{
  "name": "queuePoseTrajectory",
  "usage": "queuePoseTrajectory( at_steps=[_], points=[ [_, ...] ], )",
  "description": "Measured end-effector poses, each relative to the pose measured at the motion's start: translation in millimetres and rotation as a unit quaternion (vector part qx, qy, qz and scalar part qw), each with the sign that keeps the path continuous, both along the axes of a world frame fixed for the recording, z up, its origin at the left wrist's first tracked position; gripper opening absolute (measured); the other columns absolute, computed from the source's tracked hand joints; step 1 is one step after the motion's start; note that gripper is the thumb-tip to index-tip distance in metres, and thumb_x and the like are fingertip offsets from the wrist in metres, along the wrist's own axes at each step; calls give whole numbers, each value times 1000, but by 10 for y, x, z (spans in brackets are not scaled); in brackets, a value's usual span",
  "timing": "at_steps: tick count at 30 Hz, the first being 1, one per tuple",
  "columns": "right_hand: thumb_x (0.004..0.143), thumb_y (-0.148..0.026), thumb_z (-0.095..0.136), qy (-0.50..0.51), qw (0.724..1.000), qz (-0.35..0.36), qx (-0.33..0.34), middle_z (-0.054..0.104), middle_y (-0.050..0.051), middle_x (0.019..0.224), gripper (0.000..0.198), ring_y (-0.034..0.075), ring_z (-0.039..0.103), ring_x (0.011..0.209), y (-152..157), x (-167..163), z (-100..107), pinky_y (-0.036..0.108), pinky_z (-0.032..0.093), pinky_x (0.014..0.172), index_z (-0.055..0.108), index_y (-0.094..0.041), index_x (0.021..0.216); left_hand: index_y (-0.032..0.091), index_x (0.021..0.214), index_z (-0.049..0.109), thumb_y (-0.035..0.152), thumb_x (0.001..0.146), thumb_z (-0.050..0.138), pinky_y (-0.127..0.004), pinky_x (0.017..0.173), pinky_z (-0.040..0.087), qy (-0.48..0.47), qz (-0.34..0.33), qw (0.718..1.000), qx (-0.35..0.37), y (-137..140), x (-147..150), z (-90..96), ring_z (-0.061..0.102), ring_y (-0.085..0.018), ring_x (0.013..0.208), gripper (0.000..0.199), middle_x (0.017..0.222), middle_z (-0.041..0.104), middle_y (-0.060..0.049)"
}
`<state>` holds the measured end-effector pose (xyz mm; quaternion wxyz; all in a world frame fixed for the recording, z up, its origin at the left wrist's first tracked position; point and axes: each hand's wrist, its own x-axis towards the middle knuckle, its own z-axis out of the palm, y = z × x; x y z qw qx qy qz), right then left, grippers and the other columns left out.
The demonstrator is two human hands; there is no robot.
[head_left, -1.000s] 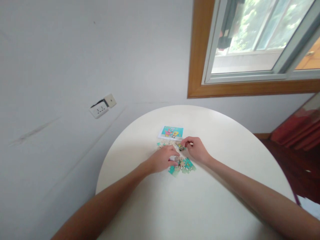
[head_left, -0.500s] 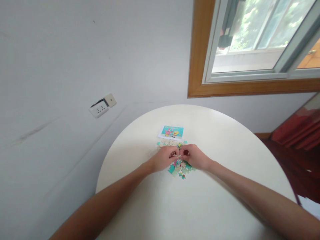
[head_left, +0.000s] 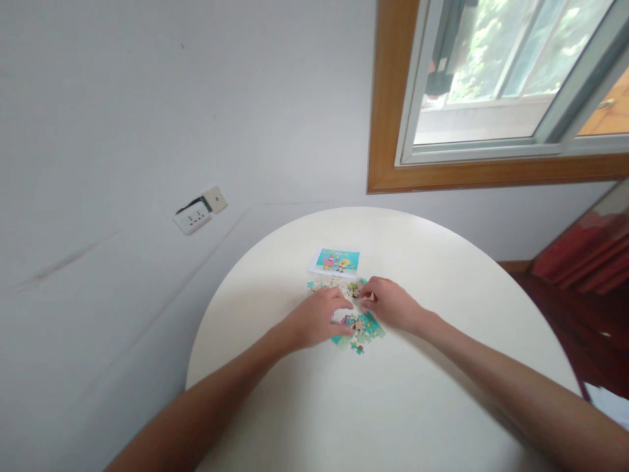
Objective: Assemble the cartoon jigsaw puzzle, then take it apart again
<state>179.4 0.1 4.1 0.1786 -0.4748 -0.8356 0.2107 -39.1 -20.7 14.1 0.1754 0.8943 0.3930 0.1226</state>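
My left hand (head_left: 318,319) hovers at the left side of a partly joined jigsaw puzzle (head_left: 366,324), thumb and fingers apart with nothing between them. Beyond the joined section lies a pile of loose jigsaw pieces (head_left: 337,282), many showing pale backs. At the right edge of that pile, my right hand (head_left: 392,304) has its thumb and forefinger brought together; whatever is between the tips is too small to make out. A small loose cluster of jigsaw pieces (head_left: 357,348) rests at the near edge of the puzzle.
A picture card (head_left: 338,261) with pink and yellow cartoon figures lies behind the pieces on the round white table (head_left: 314,406). The wall with a socket (head_left: 192,217) rises at the left and back. A wood-framed window (head_left: 383,176) is at upper right.
My hands were pressed together above the puzzle and are now apart. The left one has opened and drawn slightly left; the right one has shifted right, to the loose pieces.
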Motion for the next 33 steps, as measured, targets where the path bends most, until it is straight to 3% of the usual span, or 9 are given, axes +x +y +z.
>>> queuePoseTrajectory(
  at_steps=[2,8,11,16,22,26,29,33],
  points=[
    [81,-26,66,-30,999,29,-32,68,8,94,14,18,61,80,-63,2,47,27,41,70,72,-19,91,22,111,67,38,70,81,-35,89,44,32,-19,999,-31,-79,31,13,57,-25,98,46,103,61,-6],
    [75,-34,74,-59,995,57,-63,66,6,93,21,19,60,82,-182,-49,67,27,38,67,70,-21,91,20,101,68,31,78,72,-29,81,43,33,-7,997,-73,-50,19,-28,58,-20,91,26,97,59,-5],
    [70,-30,79,-57,995,58,-65,65,4,94,25,18,59,79,-191,-63,49,26,36,66,68,-21,90,19,97,65,26,73,76,-26,77,41,10,-2,996,-87,-3,-4,-35,56,-18,85,28,91,59,-2],
    [72,-23,75,-45,995,65,-62,63,3,85,13,14,55,72,-168,-86,-7,24,34,62,63,-19,76,17,85,56,22,74,74,-22,62,36,-51,29,990,-131,29,-15,-24,49,-12,68,21,74,53,3],
    [79,-18,63,9,999,8,-46,61,0,69,8,13,51,64,-95,-101,-78,23,32,58,60,-19,71,18,87,61,21,82,62,-24,67,39,-37,17,995,-95,41,-44,15,52,-14,70,6,74,59,1],
    [83,-15,57,64,997,-27,-17,65,3,76,9,15,55,70,-33,-90,-116,24,37,64,65,-18,81,17,92,67,9,81,50,-27,78,43,-21,29,998,-42,61,-58,-3,60,-17,83,22,88,68,-4],
    [82,-11,56,77,996,-42,16,66,5,89,15,16,57,79,-30,-94,-121,25,40,72,66,-17,91,17,90,69,6,75,52,-25,75,45,-37,56,996,-53,81,-54,-16,61,-16,77,26,82,68,-3],
    [83,-13,57,102,994,-20,26,64,5,88,13,15,56,77,-78,-148,-137,25,41,72,66,-17,90,16,86,68,11,75,56,-22,63,44,-88,94,987,-100,108,-54,-20,60,-14,67,17,71,66,0]
  ],
)
